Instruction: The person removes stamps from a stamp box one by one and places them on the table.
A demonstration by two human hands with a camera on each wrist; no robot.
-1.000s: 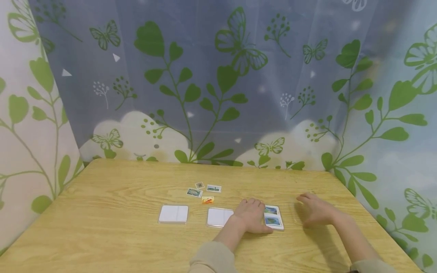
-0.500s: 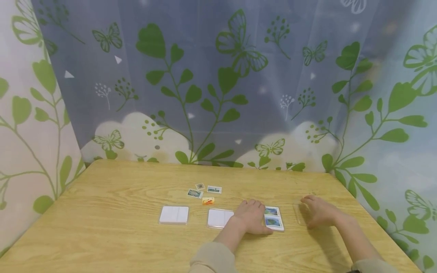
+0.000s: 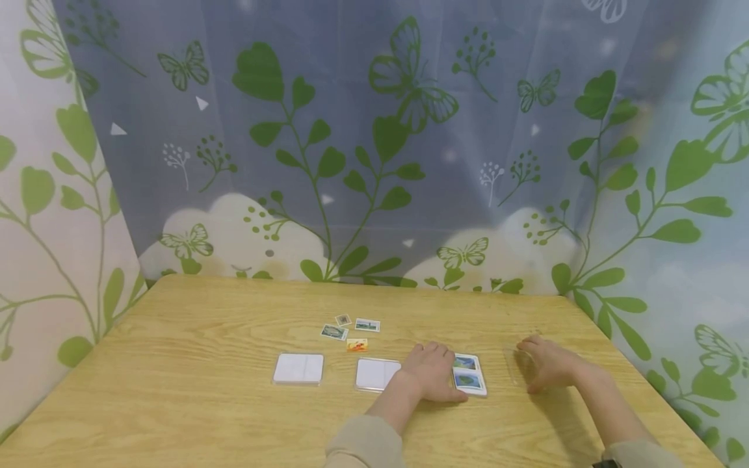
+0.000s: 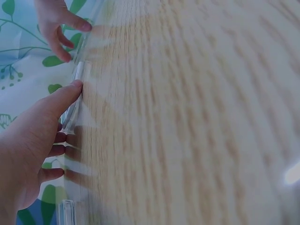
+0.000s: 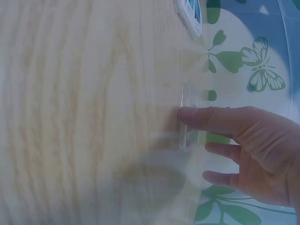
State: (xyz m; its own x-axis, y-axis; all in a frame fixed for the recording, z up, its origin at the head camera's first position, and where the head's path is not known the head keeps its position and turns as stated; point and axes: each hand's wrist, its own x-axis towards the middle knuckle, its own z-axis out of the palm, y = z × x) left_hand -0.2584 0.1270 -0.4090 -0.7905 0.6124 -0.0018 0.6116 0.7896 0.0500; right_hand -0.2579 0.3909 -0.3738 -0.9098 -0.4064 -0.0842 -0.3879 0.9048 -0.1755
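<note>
A flat white case (image 3: 481, 389) showing two blue picture stamps (image 3: 467, 379) lies on the table, right of centre. My left hand (image 3: 430, 372) covers its left side and holds it, thumb (image 4: 75, 86) at the near edge and fingers toward the far side. To the right, my right hand (image 3: 549, 365) pinches a clear plastic cover (image 5: 183, 136), the thumb (image 5: 190, 115) on its near edge and the other fingers reaching behind. The cover stands apart from the case, low over the wood. Its far side is hidden by the hand.
Two more flat cases with white inserts lie to the left, one at far left (image 3: 298, 368) and one (image 3: 373, 374) partly behind my left wrist. Several loose stamps (image 3: 367, 325) are scattered behind them. A patterned curtain (image 3: 351, 162) borders the wooden table (image 3: 205, 403).
My right hand has shifted slightly to the right with the clear cover. The left hand has stayed on the case with the blue stamps.
</note>
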